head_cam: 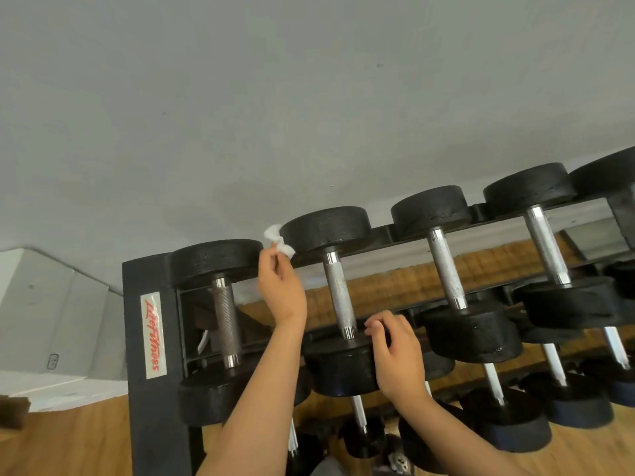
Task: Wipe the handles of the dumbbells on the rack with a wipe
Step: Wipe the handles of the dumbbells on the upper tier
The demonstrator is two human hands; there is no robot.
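Both bare forearms rise from the near bottom edge toward the black rack [137, 338], which stands on a wooden floor [68, 441]. The right hand [398, 355] is the nearer one, back of the hand toward the camera and wrist bent. Its fingers [376, 326] are curled and close together, tips at the top of the near head [340, 367] of the second dumbbell from the left, just right of that dumbbell's knurled handle [338, 293]. I cannot tell whether they grip the head or only rest there. Farther in and to the left, the left hand [281, 290] reaches higher, its arm nearly straight. Thumb and fingertips are pinched on a small crumpled white wipe [277, 242]. The wipe sits in the gap between the far heads of the leftmost dumbbell [216, 261] and the second one, clear of both handles. The leftmost handle [225, 324] looks darker than the bright ones to the right. More dumbbells [515, 427] lie on a lower tier, near right. A red-lettered label [153, 334] runs down the rack's left post. Behind everything is a plain grey wall [309, 97].
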